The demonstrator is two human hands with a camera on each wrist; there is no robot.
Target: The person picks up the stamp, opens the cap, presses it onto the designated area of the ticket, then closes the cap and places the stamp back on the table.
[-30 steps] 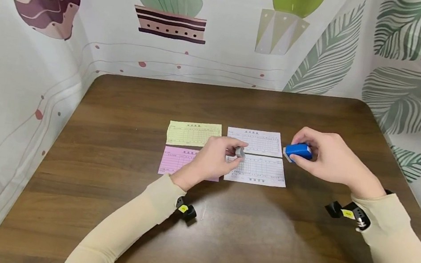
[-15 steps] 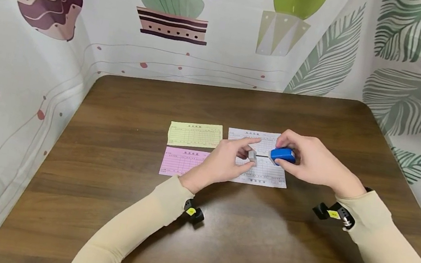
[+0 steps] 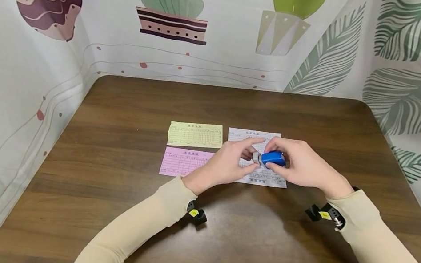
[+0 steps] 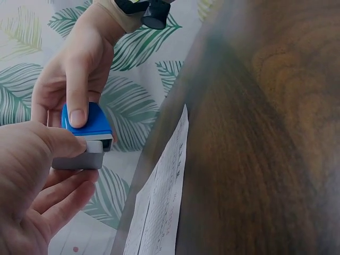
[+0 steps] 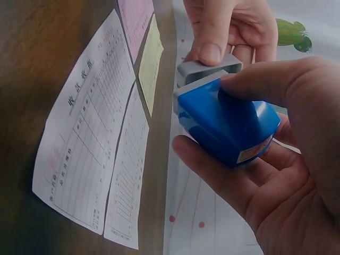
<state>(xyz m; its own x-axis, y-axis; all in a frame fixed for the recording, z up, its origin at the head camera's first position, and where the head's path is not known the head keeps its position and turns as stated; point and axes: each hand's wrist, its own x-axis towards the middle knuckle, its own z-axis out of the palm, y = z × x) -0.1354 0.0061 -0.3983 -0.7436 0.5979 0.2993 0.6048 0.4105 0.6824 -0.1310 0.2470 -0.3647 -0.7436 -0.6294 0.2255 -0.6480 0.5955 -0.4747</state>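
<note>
A blue self-inking stamp (image 3: pixel 273 159) is gripped between the thumb and fingers of my right hand (image 3: pixel 302 166). My left hand (image 3: pixel 226 163) pinches a small grey stamp cap (image 4: pixel 79 160) by its edges. Both are held above the white slips, and the cap's open side faces the stamp's grey-white end. In the right wrist view the cap (image 5: pixel 204 70) lies right against that end of the stamp (image 5: pixel 226 122), slightly out of line with it. Whether the cap is seated on the stamp cannot be told.
Printed paper slips lie in a two-by-two block on the brown wooden table (image 3: pixel 123 209): a yellow slip (image 3: pixel 195 134), a pink slip (image 3: pixel 182 162), and two white slips, a far one (image 3: pixel 236 134) and a near one (image 3: pixel 268 181). A patterned curtain (image 3: pixel 224 61) hangs behind the table.
My right hand has moved left with the stamp, and my left hand has shifted slightly right with the cap. Stamp and cap, apart before, now meet.
</note>
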